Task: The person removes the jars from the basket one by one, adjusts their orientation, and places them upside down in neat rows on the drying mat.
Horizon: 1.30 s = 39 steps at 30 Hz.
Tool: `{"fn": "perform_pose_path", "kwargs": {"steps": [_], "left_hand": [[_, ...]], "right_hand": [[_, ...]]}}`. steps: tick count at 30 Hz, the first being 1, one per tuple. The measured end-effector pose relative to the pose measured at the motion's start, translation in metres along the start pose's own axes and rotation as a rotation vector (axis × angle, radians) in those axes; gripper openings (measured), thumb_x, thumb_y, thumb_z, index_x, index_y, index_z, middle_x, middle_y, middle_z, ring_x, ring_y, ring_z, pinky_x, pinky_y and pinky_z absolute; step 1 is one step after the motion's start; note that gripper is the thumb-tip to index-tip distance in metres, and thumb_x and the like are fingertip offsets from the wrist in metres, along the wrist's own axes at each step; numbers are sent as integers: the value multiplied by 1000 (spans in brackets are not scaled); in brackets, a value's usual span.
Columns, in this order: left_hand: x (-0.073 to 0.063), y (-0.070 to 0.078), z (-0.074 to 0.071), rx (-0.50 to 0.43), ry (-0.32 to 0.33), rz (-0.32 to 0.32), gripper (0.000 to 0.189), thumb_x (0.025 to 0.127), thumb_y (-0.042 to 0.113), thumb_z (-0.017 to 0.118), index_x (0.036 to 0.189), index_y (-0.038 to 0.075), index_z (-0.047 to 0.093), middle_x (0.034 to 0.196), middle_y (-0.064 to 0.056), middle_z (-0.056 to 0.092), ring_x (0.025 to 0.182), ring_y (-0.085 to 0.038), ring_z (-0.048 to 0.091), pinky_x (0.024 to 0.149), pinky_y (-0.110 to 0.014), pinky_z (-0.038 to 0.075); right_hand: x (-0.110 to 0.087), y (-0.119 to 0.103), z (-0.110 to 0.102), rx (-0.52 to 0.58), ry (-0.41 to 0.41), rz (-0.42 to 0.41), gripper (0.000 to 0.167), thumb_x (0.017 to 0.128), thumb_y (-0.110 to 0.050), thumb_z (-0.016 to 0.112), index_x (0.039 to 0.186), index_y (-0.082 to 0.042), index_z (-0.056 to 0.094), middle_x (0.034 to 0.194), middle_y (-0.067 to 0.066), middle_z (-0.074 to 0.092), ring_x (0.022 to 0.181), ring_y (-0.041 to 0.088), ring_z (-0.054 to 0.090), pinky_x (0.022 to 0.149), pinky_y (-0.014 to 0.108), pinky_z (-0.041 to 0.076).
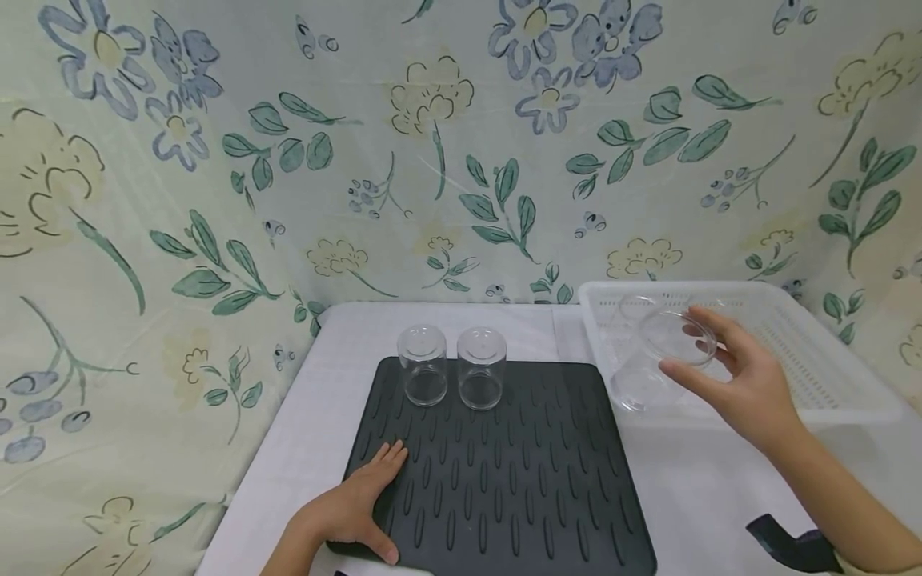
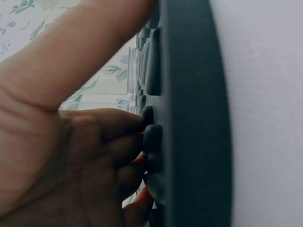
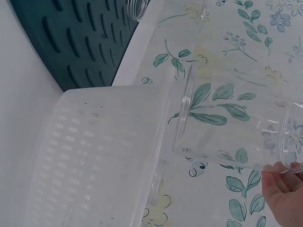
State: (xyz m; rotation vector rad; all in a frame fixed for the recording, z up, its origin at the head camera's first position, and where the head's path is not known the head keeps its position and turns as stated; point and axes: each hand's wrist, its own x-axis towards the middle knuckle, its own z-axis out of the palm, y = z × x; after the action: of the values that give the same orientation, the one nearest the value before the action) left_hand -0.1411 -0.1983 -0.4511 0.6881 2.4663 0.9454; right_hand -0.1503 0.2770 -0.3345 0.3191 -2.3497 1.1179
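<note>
My right hand [image 1: 749, 384] holds a clear drinking glass [image 1: 637, 388] by its upper end, over the near left part of a white basket [image 1: 857, 412]. In the right wrist view, thumb and fingertips grip one end of this glass [image 3: 222, 127]; its other end points toward the basket side. My left hand [image 1: 353, 504] lies on the left edge of a dark ridged mat [image 1: 504, 464], fingers spread and thumb near the front corner. Two clear glasses, one on the left [image 1: 423, 368] and one on the right [image 1: 481, 370], stand side by side at the mat's back; they look upside down.
Inside the basket, more clear glass [image 1: 637, 308] shows faintly behind the held one. A white cloth [image 1: 288, 448] covers the table, and a flowered curtain [image 1: 461, 160] rises behind and at the left. A black strap [image 1: 788, 548] lies by my right forearm.
</note>
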Motion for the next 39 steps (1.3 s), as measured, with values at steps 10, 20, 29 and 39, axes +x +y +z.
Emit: {"fn": "perform_pose_path", "kwargs": {"steps": [10,20,29,39], "left_hand": [[1,-3,1,9,-3,-6,131,54,44,93,153,-3,20,160,-18,12,147,-39,4,109,-68,11],[-1,3,1,1,-1,0,131,54,40,95,153,-4,20,160,-20,13,146,-41,4,109,-69,12],[0,0,1,7,-1,-6,131,54,40,95,153,-3,20,160,-18,12,147,-40,4,109,-69,11],[2,0,1,17,2,-35,132,53,42,95,153,-2,21,160,-18,13,147,-39,4,109,-68,11]], "right_hand": [[-8,-15,14,72,-66,-5,76,79,-2,80,146,-8,44,130,-17,51,116,-6,46,95,4,32],[-16,-29,31,117,-119,-76,79,75,1,82,144,-10,47,133,-13,53,119,-3,47,97,6,32],[-22,-41,40,166,-174,-104,79,75,2,81,144,-14,47,137,-6,53,119,2,49,98,9,34],[-29,-45,53,215,-233,-128,80,75,1,82,144,-16,47,137,-2,53,122,4,49,99,12,36]]}}
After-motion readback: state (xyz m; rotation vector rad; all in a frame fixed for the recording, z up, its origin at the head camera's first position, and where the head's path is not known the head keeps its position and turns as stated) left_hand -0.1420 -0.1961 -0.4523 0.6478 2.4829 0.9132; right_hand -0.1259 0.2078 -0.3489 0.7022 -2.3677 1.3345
